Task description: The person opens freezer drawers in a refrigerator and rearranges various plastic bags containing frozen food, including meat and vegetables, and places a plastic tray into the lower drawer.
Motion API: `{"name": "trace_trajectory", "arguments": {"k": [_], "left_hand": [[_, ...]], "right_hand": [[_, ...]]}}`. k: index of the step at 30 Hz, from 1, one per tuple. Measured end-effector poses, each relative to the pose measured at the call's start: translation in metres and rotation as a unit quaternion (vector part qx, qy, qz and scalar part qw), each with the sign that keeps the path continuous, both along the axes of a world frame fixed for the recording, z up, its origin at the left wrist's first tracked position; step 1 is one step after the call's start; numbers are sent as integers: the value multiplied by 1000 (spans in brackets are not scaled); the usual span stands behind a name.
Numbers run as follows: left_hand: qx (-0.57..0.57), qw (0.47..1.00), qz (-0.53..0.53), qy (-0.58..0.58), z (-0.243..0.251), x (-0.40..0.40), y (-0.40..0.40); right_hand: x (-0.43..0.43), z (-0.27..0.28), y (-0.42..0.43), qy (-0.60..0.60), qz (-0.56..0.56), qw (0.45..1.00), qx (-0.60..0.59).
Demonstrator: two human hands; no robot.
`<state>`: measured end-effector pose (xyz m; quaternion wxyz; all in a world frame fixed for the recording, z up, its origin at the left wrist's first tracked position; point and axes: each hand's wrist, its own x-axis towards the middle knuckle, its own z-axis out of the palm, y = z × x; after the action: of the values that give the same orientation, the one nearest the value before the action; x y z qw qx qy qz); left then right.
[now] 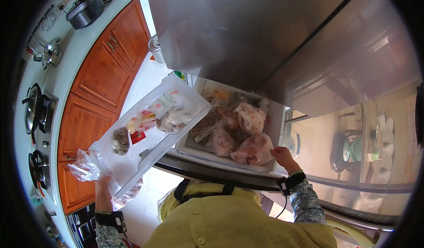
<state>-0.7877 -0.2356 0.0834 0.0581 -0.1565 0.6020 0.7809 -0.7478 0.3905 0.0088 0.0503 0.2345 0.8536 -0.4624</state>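
Note:
An open freezer drawer (pixel 195 147) in front of me holds several clear plastic bags of frozen meat. My right hand (pixel 283 156) touches the nearest meat bag (pixel 253 150) at its right end, by the drawer's right side; its fingers look pinched on the plastic. On the left, a shallow translucent freezer tray (pixel 155 158) is tilted and partly over the drawer's left side. It carries bagged food, a red packet (pixel 137 137) and a dark bundle (pixel 121 142). My left hand (pixel 103 183) grips the tray's near left end, with clear plastic bags around it; its fingers are partly hidden.
Stainless refrigerator doors (pixel 232 32) rise beyond the drawer. Wooden cabinets (pixel 96 112) run along the left below a counter (pixel 74 49) with a pressure cooker (pixel 86 9), a kettle (pixel 52 54) and a lidded wok (pixel 33 105). A metal canister (pixel 157 49) stands beside the refrigerator.

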Motion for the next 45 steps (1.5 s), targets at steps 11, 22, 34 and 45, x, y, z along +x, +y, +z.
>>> {"name": "trace_trajectory", "arguments": {"k": [11,22,34,45], "left_hand": [[4,991,134,-26,0,2,31],[16,987,152,-40,-7,10,33],[-6,990,130,-49,14,3,40],[101,982,143,-69,77,-12,108]], "right_hand": [[-139,48,-19,6,170,947,273],[-195,-6,-33,149,212,902,345],[-152,27,-35,245,-232,807,-484],[-249,0,-93,272,-221,557,-753]]}}
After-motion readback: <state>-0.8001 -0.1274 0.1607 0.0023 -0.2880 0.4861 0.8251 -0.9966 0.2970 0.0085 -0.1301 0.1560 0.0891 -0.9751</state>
